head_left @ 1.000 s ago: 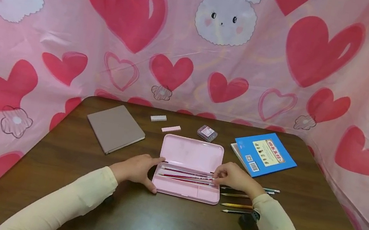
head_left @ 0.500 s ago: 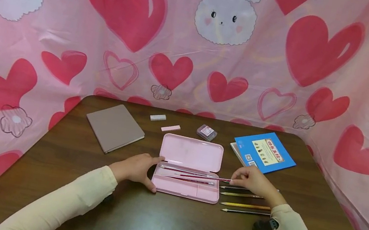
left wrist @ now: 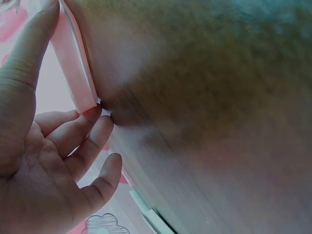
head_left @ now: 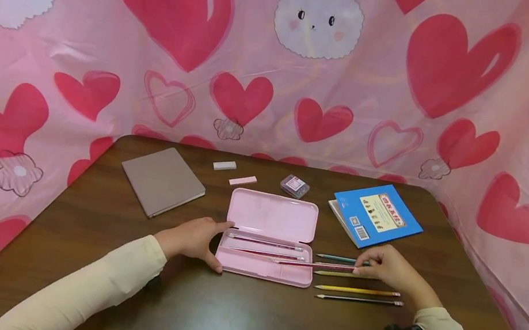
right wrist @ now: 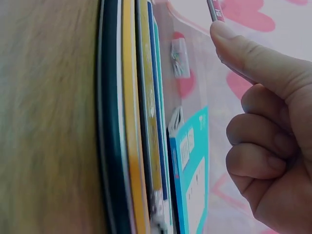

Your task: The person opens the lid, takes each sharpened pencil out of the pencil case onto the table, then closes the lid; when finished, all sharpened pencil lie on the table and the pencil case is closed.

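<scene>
A pink pencil case (head_left: 249,268) lies with its lid up, a few red-and-white pencils (head_left: 264,242) inside. The left hand (head_left: 193,238) rests against the case's left end, thumb and fingers spread; the left wrist view shows its fingertips at the edge of the case (left wrist: 73,58). To the right, the right hand (head_left: 391,270) pinches a red pencil (head_left: 326,266) by its right end, the other end reaching over the case. In the right wrist view the right hand (right wrist: 273,122) holds the pencil (right wrist: 216,9) between thumb and forefinger, other fingers curled.
Several pencils, among them a yellow one (head_left: 359,290) and a black one (head_left: 360,300), lie right of the case. Behind are a grey notebook (head_left: 163,180), white block (head_left: 224,165), pink block (head_left: 243,181), small clear box (head_left: 295,186) and blue book (head_left: 376,214).
The right hand has moved right, drawing the red pencil partly out of the case and over the pencils on the table. The left hand has stayed at the case's left end.
</scene>
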`<state>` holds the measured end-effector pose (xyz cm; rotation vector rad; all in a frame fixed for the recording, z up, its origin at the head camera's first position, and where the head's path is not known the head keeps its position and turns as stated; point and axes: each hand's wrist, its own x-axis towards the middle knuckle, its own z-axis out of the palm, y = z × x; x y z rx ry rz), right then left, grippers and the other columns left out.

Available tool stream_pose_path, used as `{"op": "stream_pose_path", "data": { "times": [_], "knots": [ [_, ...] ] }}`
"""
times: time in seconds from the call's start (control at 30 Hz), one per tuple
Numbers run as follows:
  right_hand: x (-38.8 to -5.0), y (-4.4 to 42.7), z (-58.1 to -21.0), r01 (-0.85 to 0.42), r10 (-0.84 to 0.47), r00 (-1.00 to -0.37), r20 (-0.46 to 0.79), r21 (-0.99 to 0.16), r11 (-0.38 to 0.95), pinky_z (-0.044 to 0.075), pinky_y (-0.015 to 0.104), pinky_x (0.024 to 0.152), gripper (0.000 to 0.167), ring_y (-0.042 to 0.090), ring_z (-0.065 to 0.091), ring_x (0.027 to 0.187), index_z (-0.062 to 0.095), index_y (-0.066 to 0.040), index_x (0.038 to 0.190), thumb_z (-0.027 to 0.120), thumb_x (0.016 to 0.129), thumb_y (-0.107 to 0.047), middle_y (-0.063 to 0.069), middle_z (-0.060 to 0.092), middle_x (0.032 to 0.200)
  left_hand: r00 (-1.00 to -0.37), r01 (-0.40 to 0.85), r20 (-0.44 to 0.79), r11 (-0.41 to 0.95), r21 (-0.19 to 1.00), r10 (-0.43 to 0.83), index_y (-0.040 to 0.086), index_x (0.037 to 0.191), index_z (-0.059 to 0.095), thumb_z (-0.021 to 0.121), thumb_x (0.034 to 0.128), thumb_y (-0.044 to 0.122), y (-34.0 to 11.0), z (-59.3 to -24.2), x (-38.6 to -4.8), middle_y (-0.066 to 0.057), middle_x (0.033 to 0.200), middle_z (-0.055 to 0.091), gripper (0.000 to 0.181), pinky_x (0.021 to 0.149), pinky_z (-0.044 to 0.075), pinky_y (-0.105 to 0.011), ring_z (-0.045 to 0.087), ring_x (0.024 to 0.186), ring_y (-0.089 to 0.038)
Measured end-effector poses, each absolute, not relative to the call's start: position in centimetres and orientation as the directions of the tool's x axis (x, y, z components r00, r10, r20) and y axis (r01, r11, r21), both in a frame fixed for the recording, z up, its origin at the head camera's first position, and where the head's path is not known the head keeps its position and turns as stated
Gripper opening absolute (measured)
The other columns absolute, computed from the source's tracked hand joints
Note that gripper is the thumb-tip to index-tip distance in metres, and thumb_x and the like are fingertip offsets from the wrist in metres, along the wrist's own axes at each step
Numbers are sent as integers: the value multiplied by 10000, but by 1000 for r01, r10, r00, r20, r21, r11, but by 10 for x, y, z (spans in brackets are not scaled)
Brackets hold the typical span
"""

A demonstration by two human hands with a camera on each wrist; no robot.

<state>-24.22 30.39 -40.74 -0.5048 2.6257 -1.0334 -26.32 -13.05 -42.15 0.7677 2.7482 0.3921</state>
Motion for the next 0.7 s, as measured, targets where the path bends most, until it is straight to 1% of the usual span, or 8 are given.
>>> {"op": "stream_pose_path", "data": {
  "times": [0.13, 0.27, 0.47, 0.57, 0.7],
  "knots": [
    [-233, 316, -408, -205, -423, -894, -146, -706, 677, 461, 234, 593, 202, 49, 515, 656, 705, -61, 843, 726, 781, -252, 22, 669, 769, -825, 472, -168, 822, 318, 539, 136, 1406, 399, 806, 565, 569, -131, -420, -262, -122, 1244, 576, 1029, 950, 434, -434, 536, 1101, -258],
    [-222, 332, -409, -202, -424, -893, -153, -705, 680, 455, 234, 586, 197, 39, 512, 667, 709, -77, 850, 723, 782, -262, 12, 670, 785, -823, 474, -171, 821, 318, 541, 134, 1406, 397, 806, 569, 565, -130, -420, -262, -122, 1245, 574, 1027, 952, 433, -435, 535, 1102, -258],
    [-205, 356, -413, -242, -459, -879, -125, -713, 658, 429, 220, 569, 120, -5, 496, 658, 702, -69, 816, 705, 803, -188, -56, 641, 740, -821, 473, -178, 820, 322, 543, 129, 1409, 394, 805, 572, 563, -130, -419, -262, -124, 1256, 568, 1028, 955, 430, -438, 532, 1108, -260],
    [-200, 366, -417, -260, -480, -870, -116, -720, 644, 399, 212, 566, 103, -25, 484, 663, 695, -53, 804, 700, 807, -156, -85, 634, 733, -821, 474, -177, 820, 320, 543, 123, 1410, 391, 806, 570, 563, -130, -419, -262, -128, 1256, 566, 1035, 958, 427, -436, 530, 1116, -260],
    [-194, 377, -423, -275, -507, -855, -108, -735, 620, 341, 217, 517, 55, -48, 435, 637, 692, -73, 785, 694, 810, -122, -126, 594, 698, -823, 469, -179, 823, 320, 539, 132, 1414, 386, 804, 572, 565, -130, -418, -262, -124, 1258, 565, 1035, 962, 425, -432, 528, 1121, -256]
  ]
}}
